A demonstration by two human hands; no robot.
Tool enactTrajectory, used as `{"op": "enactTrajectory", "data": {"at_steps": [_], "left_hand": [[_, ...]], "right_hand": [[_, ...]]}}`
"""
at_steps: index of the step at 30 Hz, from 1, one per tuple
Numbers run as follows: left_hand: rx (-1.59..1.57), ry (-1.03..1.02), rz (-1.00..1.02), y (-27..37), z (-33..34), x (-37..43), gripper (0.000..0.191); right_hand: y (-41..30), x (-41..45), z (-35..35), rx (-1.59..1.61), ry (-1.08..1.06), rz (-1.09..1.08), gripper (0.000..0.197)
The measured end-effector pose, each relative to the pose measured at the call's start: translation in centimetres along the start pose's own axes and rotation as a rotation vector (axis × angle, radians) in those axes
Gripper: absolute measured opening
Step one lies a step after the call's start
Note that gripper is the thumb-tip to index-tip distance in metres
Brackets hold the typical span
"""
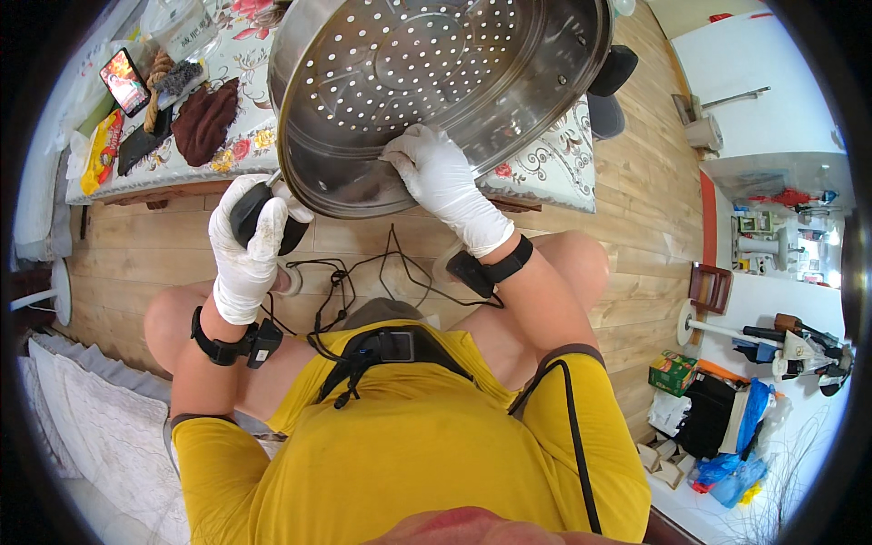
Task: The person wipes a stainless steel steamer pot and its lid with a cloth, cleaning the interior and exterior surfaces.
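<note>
A large stainless steel steamer basket is tilted before me, its perforated bottom and shiny inner wall facing me. My left hand, in a white glove, is closed around the black side handle. My right hand, gloved too, reaches over the near rim with its bent fingers against the lower inner wall. Whether those fingers pinch something small is hidden. The glove on the left hand has dark smudges. A second black handle sticks out at the basket's far right.
Behind the basket stands a table with a floral cloth. A brown rag, a lit phone, a yellow wipes pack and a clear plastic container lie on its left. Black cables hang between my knees. Bags and boxes are at right.
</note>
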State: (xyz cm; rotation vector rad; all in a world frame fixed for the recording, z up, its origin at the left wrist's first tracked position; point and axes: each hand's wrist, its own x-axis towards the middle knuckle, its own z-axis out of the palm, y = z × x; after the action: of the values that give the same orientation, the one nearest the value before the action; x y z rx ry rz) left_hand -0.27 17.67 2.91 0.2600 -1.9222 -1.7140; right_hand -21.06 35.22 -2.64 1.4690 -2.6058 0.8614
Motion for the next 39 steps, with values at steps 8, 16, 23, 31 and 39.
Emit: {"op": "enactTrajectory", "data": {"at_steps": [8, 16, 23, 31, 39], "left_hand": [[0.056, -0.043, 0.05, -1.5, -0.9, -0.5, 0.023], [0.061, -0.109, 0.034, -0.4, -0.7, 0.2, 0.019], [0.1, -0.084, 0.019, -0.2, -1.1, -0.1, 0.024], [0.039, -0.03, 0.138, 0.7, 0.3, 0.5, 0.015], [0.058, -0.062, 0.079, 0.8, 0.0, 0.0, 0.014]], "right_hand": [[-2.3, 1.4, -0.5, 0.662, -0.256, 0.275, 0.019], [-0.3, 0.5, 0.0, 1.624, -0.302, 0.362, 0.023], [-0.6, -0.4, -2.7, 1.645, -0.319, 0.366, 0.029], [2.2, -0.9, -4.8, 1.048, -0.079, 0.534, 0.018], [2.5, -2.2, -6.0, -0.267, 0.259, -0.142, 0.028]]}}
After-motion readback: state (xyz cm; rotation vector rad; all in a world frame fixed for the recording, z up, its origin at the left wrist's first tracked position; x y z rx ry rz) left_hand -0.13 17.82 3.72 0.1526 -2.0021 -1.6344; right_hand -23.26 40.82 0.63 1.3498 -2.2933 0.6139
